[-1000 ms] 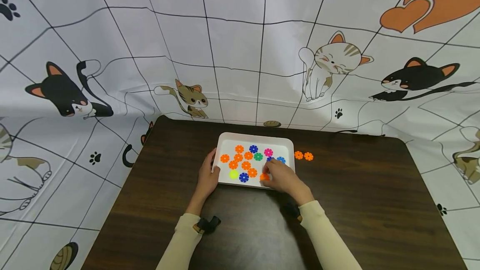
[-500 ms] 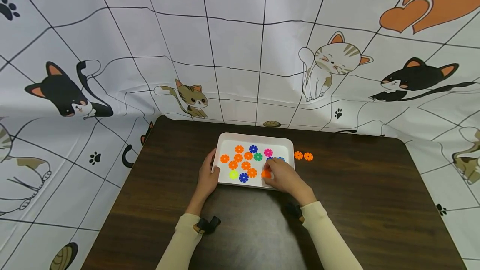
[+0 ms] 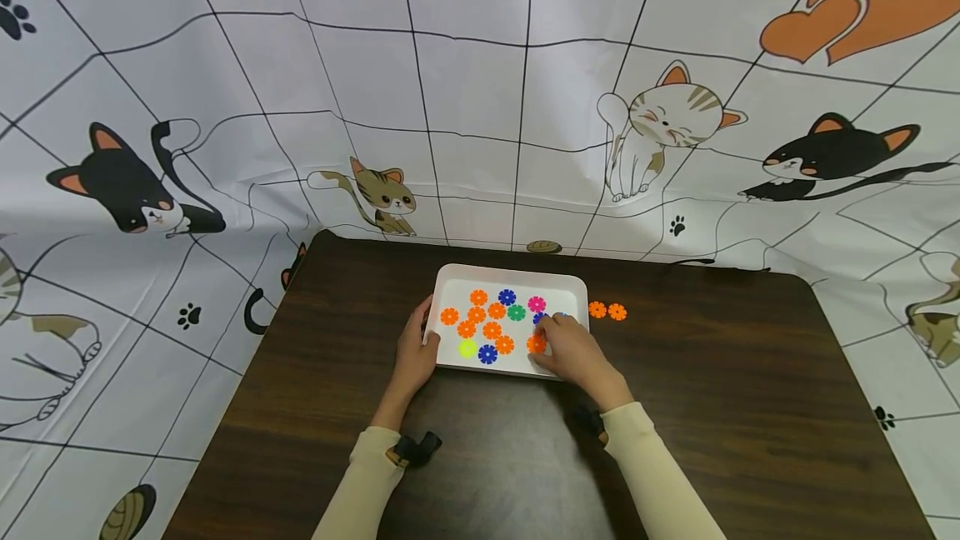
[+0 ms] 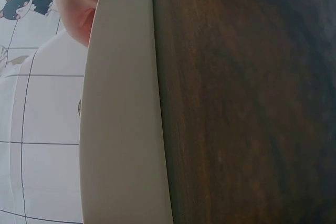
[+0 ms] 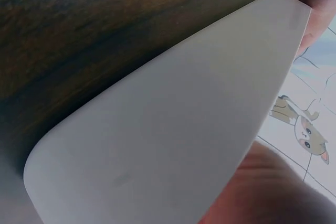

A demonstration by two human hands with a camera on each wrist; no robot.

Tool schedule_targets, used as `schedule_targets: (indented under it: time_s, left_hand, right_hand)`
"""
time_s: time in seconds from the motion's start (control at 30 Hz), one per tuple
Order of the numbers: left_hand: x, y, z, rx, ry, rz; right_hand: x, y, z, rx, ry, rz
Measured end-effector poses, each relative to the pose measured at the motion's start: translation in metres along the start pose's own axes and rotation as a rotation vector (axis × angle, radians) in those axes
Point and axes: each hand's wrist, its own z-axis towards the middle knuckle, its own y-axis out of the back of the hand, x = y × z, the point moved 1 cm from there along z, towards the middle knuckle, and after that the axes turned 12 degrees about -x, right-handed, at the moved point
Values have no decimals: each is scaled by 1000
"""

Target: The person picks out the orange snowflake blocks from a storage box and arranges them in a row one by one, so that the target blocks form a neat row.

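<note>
In the head view my left hand grips the left end of a white tray, thumb at its rim. Several colourful notched snowflake discs lie inside, mostly orange. At the tray's front right, the thumb and fingers of my right hand pinch an orange snowflake disc. A blue disc and a yellow-green disc lie near the front rim. The right wrist view shows the tray's outer wall, my left hand at its far corner, and my right hand past the rim, hiding the disc.
Two orange discs lie side by side on the dark wooden table, just right of the tray. Behind the table hangs a white sheet with cat drawings. Pink, green and blue discs sit toward the tray's back and right.
The right hand has shifted slightly right with the orange disc, whose round face now shows more fully. The left hand and the tray have stayed in place.
</note>
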Motion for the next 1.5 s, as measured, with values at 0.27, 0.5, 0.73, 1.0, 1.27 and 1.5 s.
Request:
schedule_targets:
  time_s: [0.27, 0.5, 0.73, 1.0, 1.27, 1.5]
  left_hand:
    - [0, -1, 1, 2, -5, -28]
    - [4, -2, -1, 5, -33, -12]
    - [2, -3, -1, 12, -20, -31]
    - [2, -1, 0, 8, -14, -11]
    - [1, 0, 0, 6, -12, -19]
    - [2, 0, 0, 9, -25, -26]
  right_hand:
    - [-4, -1, 0, 0, 18, 27]
    - [-7, -2, -4, -24, 31, 55]
    - [-4, 9, -5, -46, 32, 23]
    - [-10, 21, -8, -110, 35, 8]
    - [-23, 29, -11, -175, 17, 33]
    - [-35, 34, -16, -185, -27, 49]
